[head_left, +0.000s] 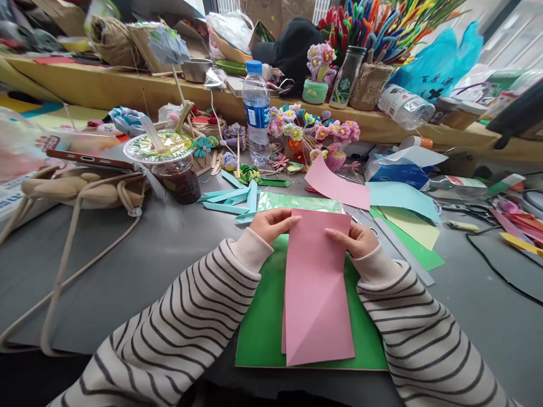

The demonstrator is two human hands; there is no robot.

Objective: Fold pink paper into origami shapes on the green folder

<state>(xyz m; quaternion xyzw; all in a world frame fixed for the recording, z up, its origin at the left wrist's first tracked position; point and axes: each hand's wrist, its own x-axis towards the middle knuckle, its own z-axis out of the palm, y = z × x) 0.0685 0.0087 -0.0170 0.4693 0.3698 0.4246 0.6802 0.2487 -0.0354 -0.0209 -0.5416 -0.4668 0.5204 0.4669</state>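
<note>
A folded sheet of pink paper (316, 294) is held up in front of me, with a diagonal crease across its lower half. My left hand (274, 226) pinches its top left corner, thumb in front. At the upper right edge my right hand (358, 237) grips it too, thumb on the front face and fingers behind, out of sight. Beneath the paper lies a green mat or board (258, 333). Just beyond my hands is a clear packet with green contents (297, 202).
Blue paper strips (231, 198) lie at the left, near an iced drink cup (169, 164) and a beige bag (93, 189). A water bottle (257, 118) and crafted flowers (292, 124) stand behind. To the right are coloured paper (403, 198), a ruler (403, 249) and scissors (477, 212).
</note>
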